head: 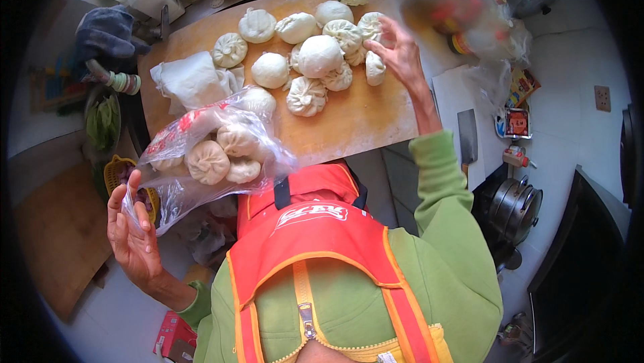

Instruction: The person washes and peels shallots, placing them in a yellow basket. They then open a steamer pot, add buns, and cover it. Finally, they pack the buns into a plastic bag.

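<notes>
My left hand (135, 245) holds the edge of a clear plastic bag (173, 182) with red print, its rim caught between the fingers. Several pleated steamed buns (207, 162) lie inside the bag, which rests partly on the front left of a wooden board (352, 137). At the board's right side, my right hand (400, 43) has thumb and fingers around a pleated bun (370, 25). Just below the thumb is a smaller, oblong bun (375, 68). More buns (320, 56) are heaped and spread over the board's middle, some on top of others.
A crumpled white cloth (186, 79) lies on the board's left. A cleaver (467, 137) rests on a white surface to the right, near a steel pot (513, 207). Bottles (465, 6) crowd the back right. Leafy greens (102, 121) and a yellow basket (118, 174) are at left.
</notes>
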A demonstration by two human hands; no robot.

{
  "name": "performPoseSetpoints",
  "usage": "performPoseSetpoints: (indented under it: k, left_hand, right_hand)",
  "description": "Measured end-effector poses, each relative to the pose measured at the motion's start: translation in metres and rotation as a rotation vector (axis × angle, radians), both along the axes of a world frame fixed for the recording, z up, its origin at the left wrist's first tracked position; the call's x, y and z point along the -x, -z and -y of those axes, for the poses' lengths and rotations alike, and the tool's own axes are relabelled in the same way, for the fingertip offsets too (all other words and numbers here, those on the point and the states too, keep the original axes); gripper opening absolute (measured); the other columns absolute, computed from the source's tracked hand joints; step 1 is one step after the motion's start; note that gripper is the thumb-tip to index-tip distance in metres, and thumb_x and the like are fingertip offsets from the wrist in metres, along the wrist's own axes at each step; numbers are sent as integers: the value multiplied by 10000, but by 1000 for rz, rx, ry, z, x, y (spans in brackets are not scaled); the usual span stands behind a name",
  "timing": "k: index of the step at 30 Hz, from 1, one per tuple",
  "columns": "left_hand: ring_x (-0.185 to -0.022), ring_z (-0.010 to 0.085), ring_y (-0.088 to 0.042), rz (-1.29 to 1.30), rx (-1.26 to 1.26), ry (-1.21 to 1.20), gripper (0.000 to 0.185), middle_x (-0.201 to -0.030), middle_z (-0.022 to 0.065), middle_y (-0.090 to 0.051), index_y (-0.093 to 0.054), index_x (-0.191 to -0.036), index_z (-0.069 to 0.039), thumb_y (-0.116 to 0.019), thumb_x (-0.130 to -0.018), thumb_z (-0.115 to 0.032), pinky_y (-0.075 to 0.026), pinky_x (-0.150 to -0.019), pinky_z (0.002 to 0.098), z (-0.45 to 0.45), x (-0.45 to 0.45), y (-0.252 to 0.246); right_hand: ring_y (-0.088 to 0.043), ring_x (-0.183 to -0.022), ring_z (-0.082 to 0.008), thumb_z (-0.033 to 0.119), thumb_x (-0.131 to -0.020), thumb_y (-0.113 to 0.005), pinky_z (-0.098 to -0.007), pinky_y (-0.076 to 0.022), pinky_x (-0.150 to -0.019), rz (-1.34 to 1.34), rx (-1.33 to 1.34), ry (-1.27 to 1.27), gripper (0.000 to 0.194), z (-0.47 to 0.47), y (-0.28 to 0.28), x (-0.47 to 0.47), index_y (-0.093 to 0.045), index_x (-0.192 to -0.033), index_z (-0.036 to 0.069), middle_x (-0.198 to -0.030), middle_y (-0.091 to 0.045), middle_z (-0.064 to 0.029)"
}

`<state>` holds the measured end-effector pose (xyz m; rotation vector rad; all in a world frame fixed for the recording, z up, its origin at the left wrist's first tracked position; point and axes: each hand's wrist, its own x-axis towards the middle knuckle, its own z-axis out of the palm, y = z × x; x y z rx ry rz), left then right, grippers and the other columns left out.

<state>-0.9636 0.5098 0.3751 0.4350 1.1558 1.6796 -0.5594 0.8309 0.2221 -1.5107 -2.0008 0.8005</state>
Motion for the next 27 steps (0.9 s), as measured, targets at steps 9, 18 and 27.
performPoseSetpoints:
  k: [9, 18, 27]
  left_hand:
    - [-756, 141, -573, 34, 39, -44, 428, -1456, 354, -316, -365, -1367, 95, -473, -1000, -97, -501, -477, 161, -12, -11, 3]
    - [-751, 125, -566, -24, 25, -24, 418, -1419, 344, -380, -413, -1346, 95, -476, -988, -112, -477, -500, 165, -12, -9, 4]
    - [-749, 128, -589, -6, -10, 77, 455, -1432, 379, -340, -402, -1341, 107, -518, -971, -131, -500, -505, 173, -7, 11, 7]
  right_hand:
    - [-495, -1152, -440, 299, -685, -783, -499, -413, -1018, 676, -129, -346, 864, -79, 85, -26, -395, -1451, 207, -1271, -493, -258]
    - [-599, -1049, -172, 331, -888, -694, -338, -498, -906, -340, 326, -41, 590, -73, -7, -38, -478, -1389, 105, -1166, -618, -70]
    - [-552, -1121, -185, 262, -668, -874, -315, -485, -929, -704, 934, -838, 864, 158, -114, 175, -453, -1394, 56, -1228, -554, -92]
